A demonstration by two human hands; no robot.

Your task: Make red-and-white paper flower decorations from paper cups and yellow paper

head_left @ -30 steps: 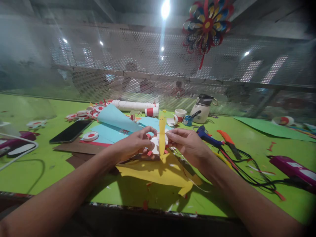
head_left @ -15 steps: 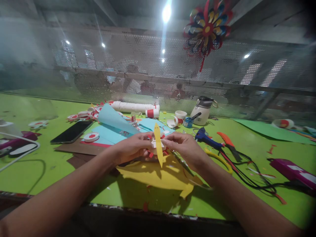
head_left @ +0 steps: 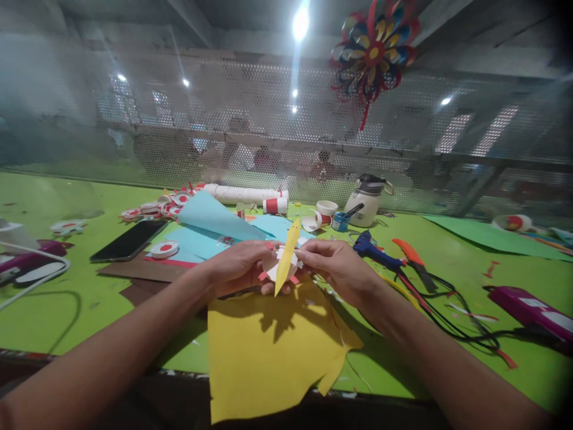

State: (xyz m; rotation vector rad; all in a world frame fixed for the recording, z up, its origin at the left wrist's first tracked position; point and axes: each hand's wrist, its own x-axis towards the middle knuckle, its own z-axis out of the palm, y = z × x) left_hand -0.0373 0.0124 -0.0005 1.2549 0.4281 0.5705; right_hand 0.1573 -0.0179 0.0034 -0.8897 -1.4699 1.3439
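Observation:
Between my hands is a small round white paper craft with red tabs around its rim. A long, pointed yellow paper strip lies slantwise across it. My left hand is closed around the craft's left side, with fingertips showing beneath it. On the right, my right hand pinches at the craft's edge beside the strip; exactly what its fingertips grip is partly hidden. Below both hands a torn-edged sheet of yellow paper spreads over the table's front edge, with the craft's shadow on it.
A blue glue gun, an orange utility knife and a purple power strip with cables lie right. Left are a phone and blue paper. A flask and paper cups stand behind.
The craft has tipped so its white face shows more, and the yellow strip now slants instead of standing nearly upright. The yellow sheet has slid toward me, over the table edge.

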